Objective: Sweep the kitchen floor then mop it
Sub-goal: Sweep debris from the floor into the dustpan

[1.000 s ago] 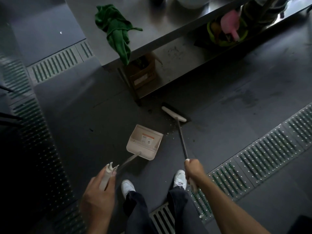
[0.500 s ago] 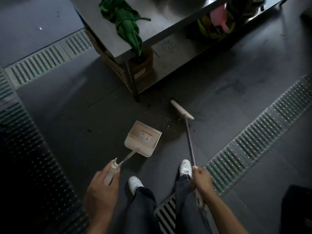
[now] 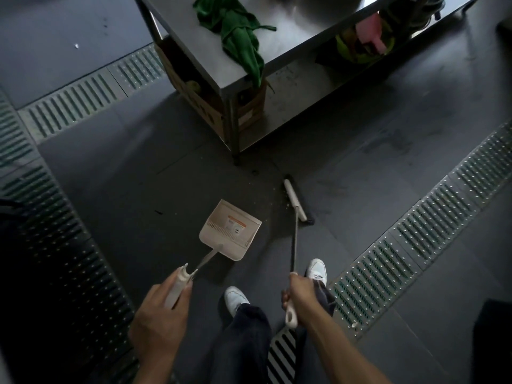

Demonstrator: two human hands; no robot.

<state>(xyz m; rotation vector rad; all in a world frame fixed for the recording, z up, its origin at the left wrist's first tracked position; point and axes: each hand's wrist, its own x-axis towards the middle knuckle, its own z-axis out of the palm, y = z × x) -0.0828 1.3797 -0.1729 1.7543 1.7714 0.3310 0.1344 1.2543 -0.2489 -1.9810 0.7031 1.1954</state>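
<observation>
Broom head on dark floor beside dustpan, crumbs between. Right hand grips broom handle; left hand grips dustpan handle. Steel table leg, cardboard box, hanging green cloth just ahead; drain grate right.

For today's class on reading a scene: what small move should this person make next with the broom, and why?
Probably draw the broom head left toward the dustpan: pale crumbs lie between them, and the pan's mouth faces that way.
</observation>
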